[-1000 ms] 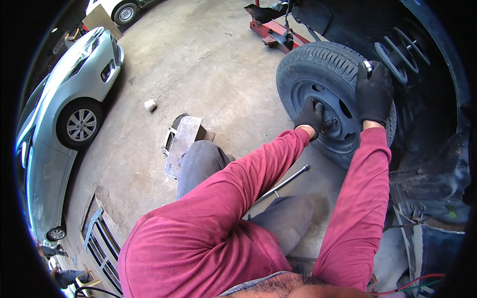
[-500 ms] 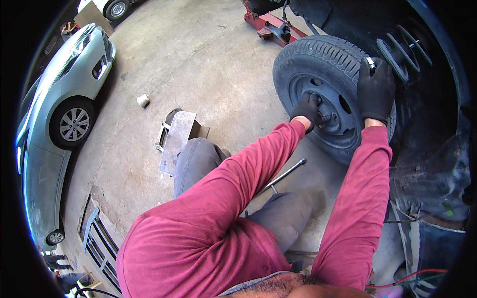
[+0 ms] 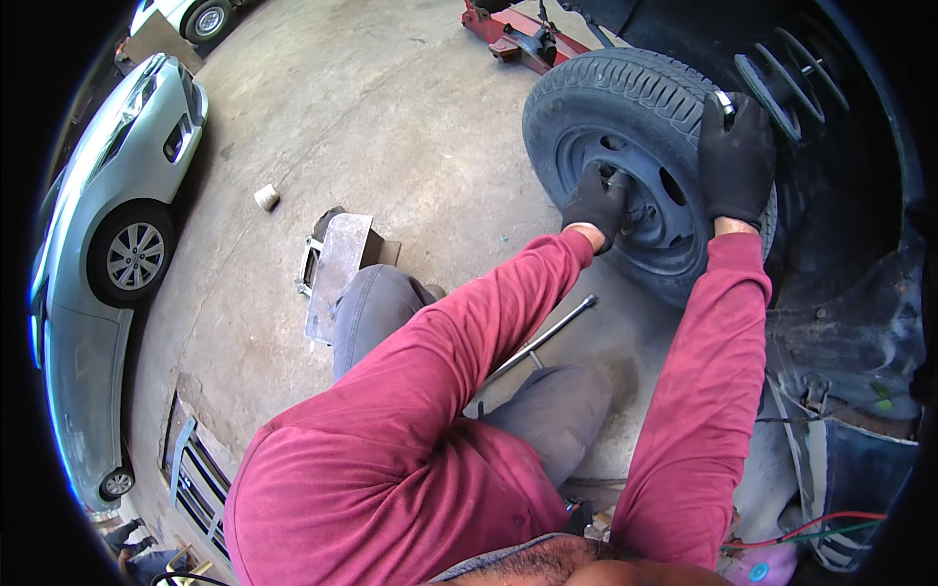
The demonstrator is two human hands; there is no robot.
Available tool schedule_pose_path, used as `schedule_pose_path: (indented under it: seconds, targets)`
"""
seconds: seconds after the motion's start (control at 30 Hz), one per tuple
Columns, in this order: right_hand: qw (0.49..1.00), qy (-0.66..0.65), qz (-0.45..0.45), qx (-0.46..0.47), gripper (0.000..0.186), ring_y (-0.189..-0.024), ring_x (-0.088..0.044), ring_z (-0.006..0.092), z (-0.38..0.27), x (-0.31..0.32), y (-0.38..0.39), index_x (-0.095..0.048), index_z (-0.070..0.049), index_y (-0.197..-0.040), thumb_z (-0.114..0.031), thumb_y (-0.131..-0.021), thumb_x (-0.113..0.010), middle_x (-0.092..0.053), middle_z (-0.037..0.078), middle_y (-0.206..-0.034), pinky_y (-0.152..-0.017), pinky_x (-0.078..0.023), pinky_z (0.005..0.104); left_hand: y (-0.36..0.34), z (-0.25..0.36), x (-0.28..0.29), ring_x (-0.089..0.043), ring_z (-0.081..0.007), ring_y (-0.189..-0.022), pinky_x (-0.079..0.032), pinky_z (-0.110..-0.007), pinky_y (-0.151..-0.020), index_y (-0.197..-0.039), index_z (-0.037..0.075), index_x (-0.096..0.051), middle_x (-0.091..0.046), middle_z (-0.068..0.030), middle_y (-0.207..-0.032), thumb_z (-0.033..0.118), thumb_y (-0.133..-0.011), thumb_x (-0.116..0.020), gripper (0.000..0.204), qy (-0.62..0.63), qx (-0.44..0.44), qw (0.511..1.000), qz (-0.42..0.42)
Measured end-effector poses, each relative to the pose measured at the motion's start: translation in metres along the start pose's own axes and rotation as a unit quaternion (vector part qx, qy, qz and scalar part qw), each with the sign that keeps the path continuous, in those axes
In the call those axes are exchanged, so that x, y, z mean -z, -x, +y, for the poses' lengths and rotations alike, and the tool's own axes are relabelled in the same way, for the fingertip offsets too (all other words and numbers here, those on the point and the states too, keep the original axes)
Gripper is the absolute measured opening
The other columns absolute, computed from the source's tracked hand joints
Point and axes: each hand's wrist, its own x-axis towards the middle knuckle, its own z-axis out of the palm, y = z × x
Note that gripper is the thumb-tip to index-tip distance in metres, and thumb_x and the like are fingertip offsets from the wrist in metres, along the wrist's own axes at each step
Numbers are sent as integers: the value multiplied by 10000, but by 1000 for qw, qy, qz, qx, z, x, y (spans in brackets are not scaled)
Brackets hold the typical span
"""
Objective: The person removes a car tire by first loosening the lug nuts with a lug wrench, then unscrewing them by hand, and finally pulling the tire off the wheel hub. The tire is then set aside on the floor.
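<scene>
A black tyre on a dark steel wheel [image 3: 578,192] stands upright in the wheel well of a dark vehicle. My left hand [image 3: 598,203], in a black glove, is at the wheel's centre. Its fingers are closed by the hub and lug holes, and what they pinch is hidden. Against the tyre's right side lies my right hand [image 3: 735,161], also gloved, its fingers bent. A small shiny metal piece [image 3: 724,102] shows between its thumb and forefinger. On the floor below the wheel lies a metal lug wrench [image 3: 557,330], partly covered by my arm.
A red floor jack [image 3: 523,41] stands beyond the tyre. A coil spring [image 3: 782,88] hangs in the wheel well. Beside my knee sits a metal-topped box-like piece [image 3: 339,256]; a small white roll [image 3: 266,197] lies farther off. A silver car [image 3: 132,210] is parked at left.
The view has shifted slightly. My left hand's fingers have changed position at the hub, its thumb side now higher. My right hand keeps its place on the tyre with the metal piece.
</scene>
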Motion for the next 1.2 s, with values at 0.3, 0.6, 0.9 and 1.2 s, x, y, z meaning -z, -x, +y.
schedule_pose_path:
  seconds: [0.3, 0.6, 0.9, 1.2]
  targets:
    - [1000, 1, -9, -6, 339, -1047, -673, 380, 1, -1, 1, -655, -62, -1108, -382, -1010, -606, -703, 177, -1090, -930, -512, 517, -2, 3, 5, -643, -483, -1169, -494, -501, -980, -1294, 31, -632, -695, -275, -1241, 441, -1045, -523, 492, 7, 30, 1000, -3]
    - [1000, -1, 11, 8, 326, -1001, -684, 378, 5, -4, 1, -672, -73, -1077, -386, -1002, -615, -712, 160, -1045, -881, -529, 521, -8, -5, -1, -664, -446, -1163, -503, -469, -978, -1312, 37, -623, -702, -264, -1243, 386, -1046, -541, 446, -10, 18, 1000, -3]
    - [987, 99, 18, 125, 340, -1014, -673, 383, 10, -3, 2, -673, -54, -1143, -366, -1019, -616, -698, 175, -1071, -900, -535, 489, -1, 1, 1, -678, -442, -1125, -511, -463, -960, -1233, 15, -662, -726, -257, -1175, 389, -1024, -573, 438, -13, 2, 1000, 13]
    - [999, 17, 13, 33, 407, -1043, -682, 396, 7, -5, 2, -672, -47, -1150, -423, -1004, -615, -717, 187, -1116, -917, -529, 511, -2, -3, -2, -677, -425, -1152, -509, -459, -959, -1240, 26, -674, -731, -234, -1193, 393, -1028, -571, 436, -15, -13, 1000, 2]
